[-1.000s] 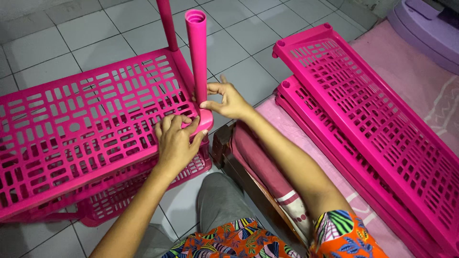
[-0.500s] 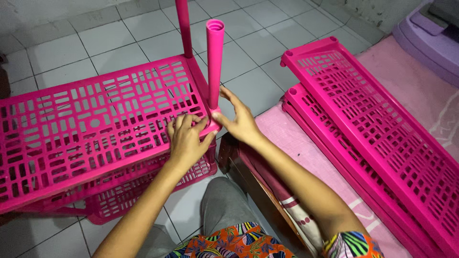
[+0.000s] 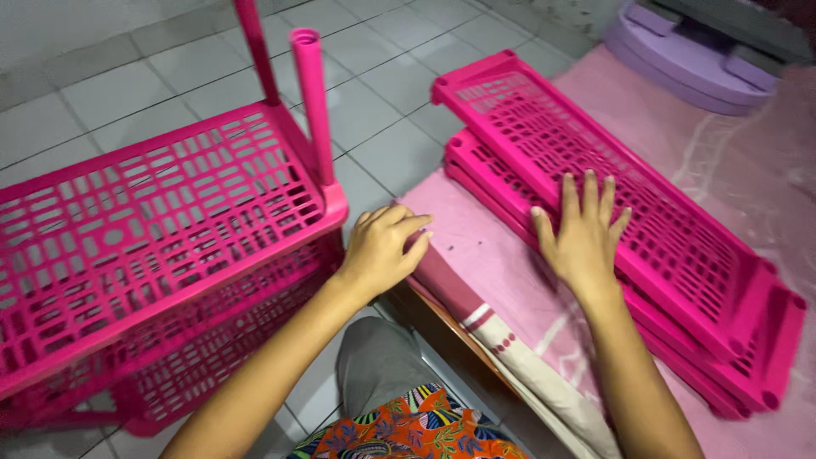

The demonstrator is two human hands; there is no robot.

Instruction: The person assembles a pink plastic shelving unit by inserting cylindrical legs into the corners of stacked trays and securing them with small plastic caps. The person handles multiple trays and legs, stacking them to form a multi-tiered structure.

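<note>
The right hand lay flat, fingers spread, on the top one of the loose pink shelves stacked on the pink mat; its grip was apart, closed on nothing, only pressing the grid. The left hand hung loosely curled, holding nothing, just beside the corner of the pink rack, whose near corner socket sat a little up and to the left of its knuckles. The pink tube stood upright in that socket, above and beyond the left hand, and a second post rose behind it. The risk, as I judged it, was the tube: with neither hand on it, it could lean or pop out of the socket if it was only loosely seated, or if the rack got nudged. The loose shelf lay tilted across the stack beneath the right palm, so a one-handed pull could make it slide off the mat toward the tiled floor.
</note>
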